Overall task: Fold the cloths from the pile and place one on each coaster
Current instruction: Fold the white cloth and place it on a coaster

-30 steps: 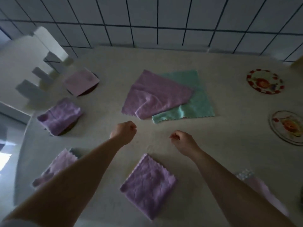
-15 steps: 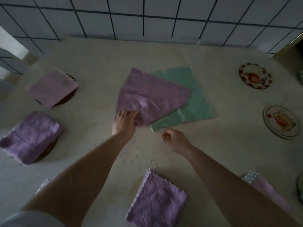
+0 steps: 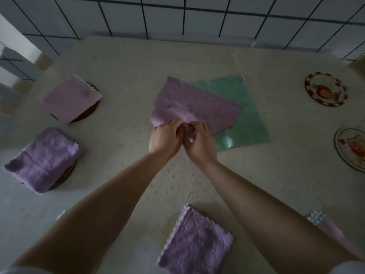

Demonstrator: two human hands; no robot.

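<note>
Both hands have come together: left hand (image 3: 165, 138) and right hand (image 3: 199, 141) fingers pinch the purple cloth (image 3: 195, 105) atop the green cloth (image 3: 248, 123).

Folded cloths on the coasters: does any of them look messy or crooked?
Yes. The darker purple cloth at the left sits askew, hanging far off its coaster with one corner drooping. The pink cloth behind it lies flat and neat.

Pale table (image 3: 256, 175) with coasters (image 3: 325, 89), folded cloths (image 3: 197, 246), green cloth (image 3: 246, 115).
</note>
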